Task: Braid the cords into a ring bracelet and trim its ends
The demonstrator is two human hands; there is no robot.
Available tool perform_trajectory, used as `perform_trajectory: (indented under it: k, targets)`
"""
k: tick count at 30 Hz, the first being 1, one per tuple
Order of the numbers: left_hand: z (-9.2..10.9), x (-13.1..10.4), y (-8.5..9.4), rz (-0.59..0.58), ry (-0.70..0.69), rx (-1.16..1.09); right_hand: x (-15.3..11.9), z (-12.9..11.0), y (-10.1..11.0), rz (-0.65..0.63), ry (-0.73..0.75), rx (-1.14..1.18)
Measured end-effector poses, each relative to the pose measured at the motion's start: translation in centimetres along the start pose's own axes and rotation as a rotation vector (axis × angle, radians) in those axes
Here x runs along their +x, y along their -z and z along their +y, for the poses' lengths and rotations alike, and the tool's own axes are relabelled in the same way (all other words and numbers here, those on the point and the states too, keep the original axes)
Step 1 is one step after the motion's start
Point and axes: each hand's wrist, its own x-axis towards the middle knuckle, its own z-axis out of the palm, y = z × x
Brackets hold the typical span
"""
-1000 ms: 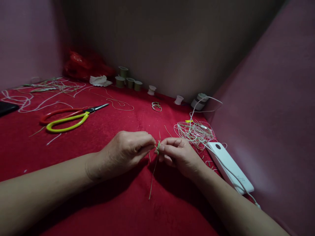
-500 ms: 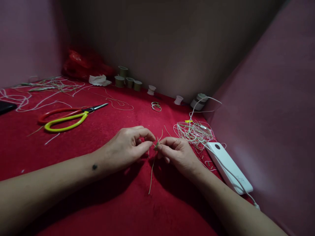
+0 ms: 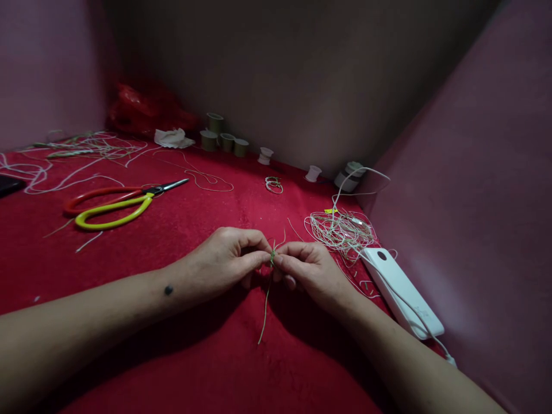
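Note:
A small green knotted cord (image 3: 272,257) is pinched between my two hands above the red cloth. My left hand (image 3: 235,256) grips its left side with thumb and forefinger. From the other side, thumb and forefinger of my right hand (image 3: 308,267) press on the same knot. One long cord end hangs below toward me, and a few short ends stick up above the fingertips. The exact weave of the knot is too small to make out.
Scissors (image 3: 114,208) with red and yellow handles lie left. A tangle of cord (image 3: 338,233) and a white power bank (image 3: 403,293) with a cable are at right. Thread spools (image 3: 209,141), a small cord ring (image 3: 273,184) and a red plastic bag (image 3: 146,112) sit farther back.
My left thumb and forefinger have moved right and closed on the knot, where they were slightly apart from it before. My right hand has stayed nearly in place.

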Motion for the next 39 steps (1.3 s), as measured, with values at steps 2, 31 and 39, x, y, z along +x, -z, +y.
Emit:
perform_trajectory:
  k: [2, 31, 39]
  targets:
    - [-0.02, 0.0, -0.07, 0.011, -0.003, 0.009, 0.02, -0.05, -0.01, -0.008, -0.003, 0.013]
    - [-0.18, -0.12, -0.19, 0.068, -0.035, 0.022, 0.13, 0.26, -0.09, -0.036, -0.083, 0.163]
    - [0.34, 0.25, 0.01, 0.016, 0.16, -0.11, 0.43, 0.6, 0.25, -0.095, -0.128, 0.286]
